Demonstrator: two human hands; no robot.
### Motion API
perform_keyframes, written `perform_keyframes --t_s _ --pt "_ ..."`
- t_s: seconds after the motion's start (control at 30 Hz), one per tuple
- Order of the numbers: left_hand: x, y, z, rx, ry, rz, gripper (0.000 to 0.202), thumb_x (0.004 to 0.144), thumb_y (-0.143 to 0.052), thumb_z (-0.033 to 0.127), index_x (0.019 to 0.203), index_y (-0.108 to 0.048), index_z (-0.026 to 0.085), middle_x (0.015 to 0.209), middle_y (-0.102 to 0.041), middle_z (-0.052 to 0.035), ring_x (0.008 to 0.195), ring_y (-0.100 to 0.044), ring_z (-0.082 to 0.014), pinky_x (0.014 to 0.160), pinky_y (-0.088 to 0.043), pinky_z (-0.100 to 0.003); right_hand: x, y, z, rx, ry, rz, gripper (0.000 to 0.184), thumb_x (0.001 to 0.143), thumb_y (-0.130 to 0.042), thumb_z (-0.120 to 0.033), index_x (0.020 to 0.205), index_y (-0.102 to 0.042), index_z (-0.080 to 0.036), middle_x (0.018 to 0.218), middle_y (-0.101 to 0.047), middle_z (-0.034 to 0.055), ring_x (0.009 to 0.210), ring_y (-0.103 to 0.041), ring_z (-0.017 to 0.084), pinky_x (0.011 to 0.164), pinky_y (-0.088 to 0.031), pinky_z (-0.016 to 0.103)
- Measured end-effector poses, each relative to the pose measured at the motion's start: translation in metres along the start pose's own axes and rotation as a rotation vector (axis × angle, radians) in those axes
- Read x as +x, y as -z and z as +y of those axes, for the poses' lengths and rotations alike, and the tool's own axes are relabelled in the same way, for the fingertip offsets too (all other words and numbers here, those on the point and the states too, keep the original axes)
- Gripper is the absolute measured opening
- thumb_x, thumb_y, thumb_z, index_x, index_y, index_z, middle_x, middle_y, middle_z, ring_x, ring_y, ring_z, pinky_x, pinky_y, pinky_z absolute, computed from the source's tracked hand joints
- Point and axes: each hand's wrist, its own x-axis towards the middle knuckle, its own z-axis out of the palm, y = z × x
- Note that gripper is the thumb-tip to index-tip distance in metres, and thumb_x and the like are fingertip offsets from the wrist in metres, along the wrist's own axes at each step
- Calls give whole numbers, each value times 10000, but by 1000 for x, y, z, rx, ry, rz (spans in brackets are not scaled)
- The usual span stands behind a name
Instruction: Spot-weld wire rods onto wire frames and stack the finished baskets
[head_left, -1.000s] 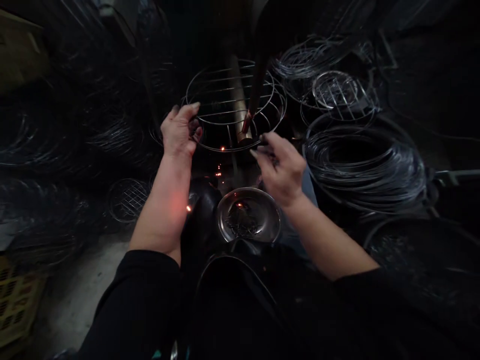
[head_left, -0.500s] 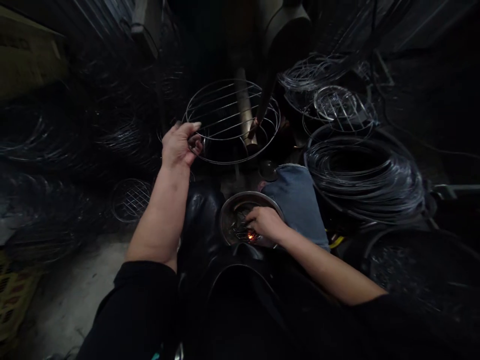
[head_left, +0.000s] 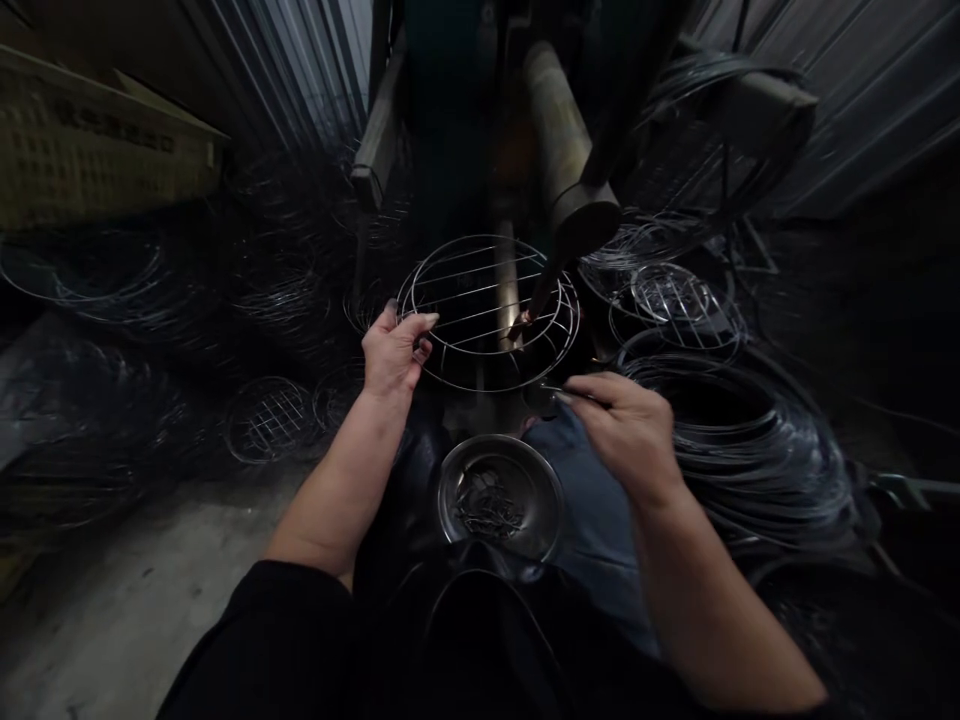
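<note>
My left hand [head_left: 396, 352] grips the left edge of a round wire rack [head_left: 480, 352], thumb on top and fingers curled beneath. The rack has parallel cross wires and a second ring below the first. Its right side meets a dark copper-tipped rod [head_left: 523, 322] of the machine. To the right, my right hand [head_left: 626, 425] pinches a small piece of wire [head_left: 553, 389] near the rack's lower right rim. Below, a shiny metal bowl [head_left: 553, 490] rests at my lap with many short wire pieces [head_left: 487, 505] in it.
A thick machine cylinder [head_left: 559, 130] comes down above the rack. At the right lies a big wire coil [head_left: 772, 470], with a finished-looking small rack [head_left: 679, 300] behind it. Stacked wire racks [head_left: 277, 290] fill the left side, and another round rack [head_left: 270, 420] lies nearer the floor [head_left: 172, 590].
My right hand has left the bowl, rising to the right with a small wire piece. The orange glow in the bowl is gone. The view has tilted up, showing more of the machine.
</note>
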Motion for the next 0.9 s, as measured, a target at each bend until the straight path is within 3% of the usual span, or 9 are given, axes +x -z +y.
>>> perform_keyframes --t_s 0.07,0.17,0.23,0.27,0.37,0.5,0.63,0.73,0.9 --pt "2 2 2 0 8 16 614 515 -759 51 1079 -568 202 652 -558 70 526 -548 -63 452 -377 -155 -10 14 14 -241 -68 -117 181 790 -589 -240 843 -761 -228 857 -729 44 799 -681 211 748 -509 316" --pt "7 3 2 -10 4 7 550 504 -763 56 1004 -580 193 649 -560 69 514 -538 -58 451 -374 -157 -28 28 36 -695 -236 -522 244 748 -537 -109 777 -764 -196 793 -730 97 770 -696 264 657 -492 331" --pt "9 3 0 -15 -6 -11 515 484 -779 64 943 -579 186 644 -560 69 510 -533 -56 449 -369 -157 -35 32 47 -851 -318 -712 300 732 -497 -57 798 -766 -174 784 -730 124 773 -701 286 629 -483 338" --pt "9 2 -2 -19 -8 -18 511 478 -784 66 931 -579 185 642 -559 70 512 -534 -56 449 -366 -156 -36 32 51 -851 -325 -731 309 737 -493 -58 823 -767 -172 801 -733 127 792 -702 287 643 -489 339" --pt "7 -1 -5 -28 7 -15 563 479 -778 54 992 -589 190 652 -565 69 524 -541 -55 455 -362 -154 -23 31 48 -571 -235 -558 254 767 -543 -148 877 -768 -191 855 -743 95 811 -700 251 718 -514 328" --pt "1 -5 -5 -33 6 -10 591 478 -774 42 1024 -605 191 681 -570 67 536 -547 -48 456 -358 -154 15 13 17 -77 -12 -246 237 809 -567 -282 919 -762 -205 829 -726 57 696 -675 192 682 -529 306" --pt "0 -4 -5 -33 -38 -9 574 454 -794 56 981 -614 198 713 -576 70 525 -540 -40 456 -364 -161 42 -21 -15 -86 70 -84 198 767 -573 -192 799 -768 -180 759 -720 78 724 -676 218 736 -528 343" --pt "2 -2 -3 -32 -53 -24 536 445 -807 67 931 -618 189 739 -581 62 558 -563 -47 464 -371 -163 44 -42 -22 32 -17 30 180 761 -594 -210 803 -765 -177 798 -734 82 738 -684 222 747 -543 356" --pt "5 -2 0 -29 -63 -46 470 439 -812 75 853 -613 173 745 -566 60 533 -531 -28 455 -364 -157 32 -53 -19 467 -332 98 234 698 -697 -333 817 -744 -136 622 -689 35 470 -613 166 448 -504 277"
